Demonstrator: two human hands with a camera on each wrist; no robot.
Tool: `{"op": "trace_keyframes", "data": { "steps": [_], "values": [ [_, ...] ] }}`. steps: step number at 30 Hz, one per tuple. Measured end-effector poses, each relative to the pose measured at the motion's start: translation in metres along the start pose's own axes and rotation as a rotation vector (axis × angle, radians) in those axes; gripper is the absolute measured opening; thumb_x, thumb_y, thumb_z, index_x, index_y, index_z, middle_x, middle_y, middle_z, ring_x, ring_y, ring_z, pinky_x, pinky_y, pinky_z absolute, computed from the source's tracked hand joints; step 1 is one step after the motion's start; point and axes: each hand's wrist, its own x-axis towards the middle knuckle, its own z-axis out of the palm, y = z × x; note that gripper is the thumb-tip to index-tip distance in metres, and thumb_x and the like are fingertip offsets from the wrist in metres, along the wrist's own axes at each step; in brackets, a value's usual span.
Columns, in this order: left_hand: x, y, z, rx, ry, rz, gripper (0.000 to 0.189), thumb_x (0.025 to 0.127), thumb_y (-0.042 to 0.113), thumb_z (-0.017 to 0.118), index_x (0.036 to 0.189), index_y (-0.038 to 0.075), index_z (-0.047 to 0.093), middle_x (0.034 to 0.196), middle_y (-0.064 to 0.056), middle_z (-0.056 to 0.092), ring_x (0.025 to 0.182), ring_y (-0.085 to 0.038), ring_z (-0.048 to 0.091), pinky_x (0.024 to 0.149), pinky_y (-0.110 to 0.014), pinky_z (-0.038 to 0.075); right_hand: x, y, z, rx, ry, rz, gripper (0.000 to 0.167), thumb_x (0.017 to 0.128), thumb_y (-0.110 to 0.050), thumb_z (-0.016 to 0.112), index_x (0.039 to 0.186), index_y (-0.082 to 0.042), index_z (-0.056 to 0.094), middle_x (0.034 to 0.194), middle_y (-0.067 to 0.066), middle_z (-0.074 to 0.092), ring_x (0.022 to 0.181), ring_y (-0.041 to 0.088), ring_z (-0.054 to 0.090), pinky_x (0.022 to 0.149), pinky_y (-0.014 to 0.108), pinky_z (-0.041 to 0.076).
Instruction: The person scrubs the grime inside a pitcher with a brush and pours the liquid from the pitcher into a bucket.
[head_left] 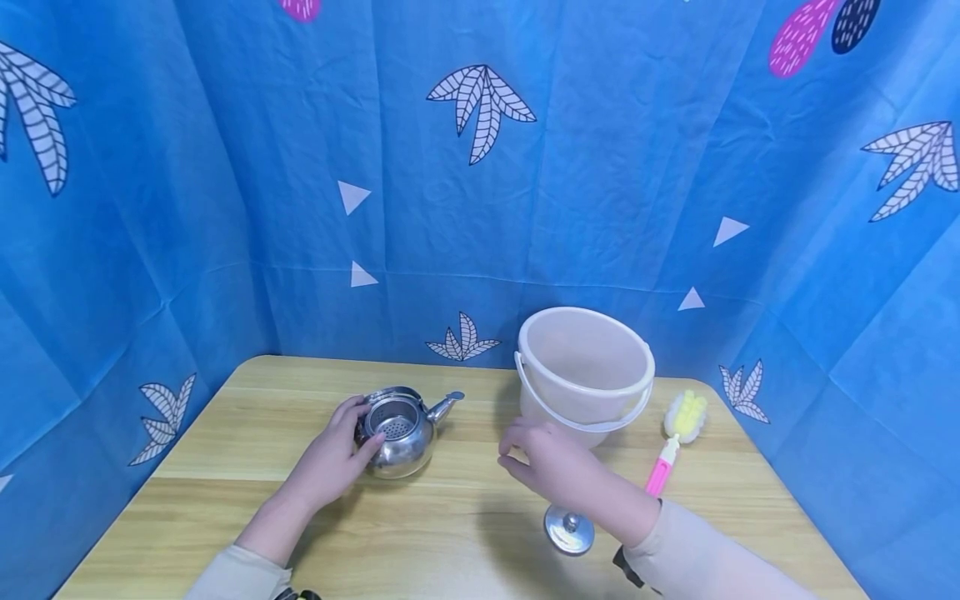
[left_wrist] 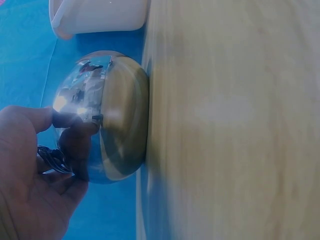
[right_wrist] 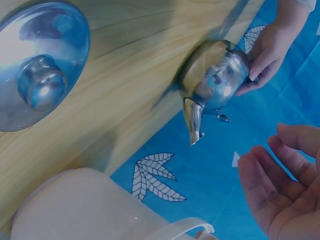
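A shiny steel teapot point(head_left: 407, 456) stands on the left part of the table, its lid off and a perforated strainer point(head_left: 395, 427) visible inside. My left hand point(head_left: 335, 460) grips it from the left, the thumb on the near side of the rim and fingers at the far side. In the left wrist view, thumb and fingers span the teapot's point(left_wrist: 122, 115) top beside its folded handle point(left_wrist: 55, 159). My right hand point(head_left: 558, 468) hovers before the bucket with loosely bent fingers, holding nothing. Below it lies the round steel lid point(head_left: 569, 531), knob up.
A white plastic bucket point(head_left: 547, 400) with its handle lowered stands at the back right. To its right lies a brush with a pink handle point(head_left: 660, 476) and yellow-white sponge head point(head_left: 686, 416). Blue patterned cloth point(head_left: 465, 217) hangs behind and along both sides of the wooden table point(head_left: 420, 533).
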Motion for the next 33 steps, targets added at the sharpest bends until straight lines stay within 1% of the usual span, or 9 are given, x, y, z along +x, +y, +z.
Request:
{"op": "trace_keyframes", "data": {
  "steps": [3,13,23,30,33],
  "values": [
    [0.000,-0.001,0.000,-0.001,0.000,0.002,0.061,0.102,0.032,0.058,0.144,-0.008,0.041,0.158,-0.025,0.027,0.133,-0.050,0.043,0.111,-0.061,0.034,0.002,-0.001,0.001,0.001,0.007,-0.004,0.007,0.086,-0.011,0.078,0.088,-0.013,0.072,0.085,-0.003,0.067,0.081,0.009,0.063,0.075,0.024,0.057],
    [0.001,-0.002,0.001,-0.001,0.001,0.005,0.064,0.103,0.039,0.055,0.145,-0.008,0.041,0.158,-0.024,0.027,0.135,-0.049,0.042,0.112,-0.061,0.034,0.008,-0.005,0.002,0.000,0.012,-0.007,0.006,0.086,-0.013,0.078,0.089,-0.014,0.072,0.086,-0.005,0.068,0.081,0.008,0.064,0.074,0.024,0.056],
    [0.000,-0.002,0.001,0.000,0.008,0.010,0.062,0.102,0.033,0.058,0.144,-0.009,0.041,0.158,-0.025,0.027,0.133,-0.050,0.044,0.111,-0.061,0.034,0.015,-0.011,0.001,0.029,0.001,-0.005,0.006,0.088,-0.013,0.077,0.092,-0.013,0.073,0.088,-0.004,0.069,0.083,0.009,0.064,0.077,0.024,0.057],
    [0.000,-0.002,0.001,0.000,0.007,0.005,0.062,0.102,0.033,0.059,0.144,-0.009,0.041,0.158,-0.024,0.027,0.132,-0.050,0.044,0.111,-0.061,0.035,0.020,-0.015,0.003,0.037,0.018,-0.014,0.005,0.088,-0.013,0.077,0.091,-0.013,0.073,0.089,-0.004,0.069,0.085,0.013,0.066,0.077,0.024,0.056],
    [0.000,-0.001,0.001,-0.004,0.004,0.001,0.062,0.102,0.033,0.058,0.144,-0.009,0.041,0.158,-0.024,0.026,0.133,-0.049,0.044,0.111,-0.061,0.035,0.022,-0.016,0.004,0.038,0.025,-0.016,0.005,0.087,-0.012,0.077,0.090,-0.014,0.073,0.089,-0.005,0.069,0.085,0.013,0.066,0.077,0.023,0.056]
  ]
}}
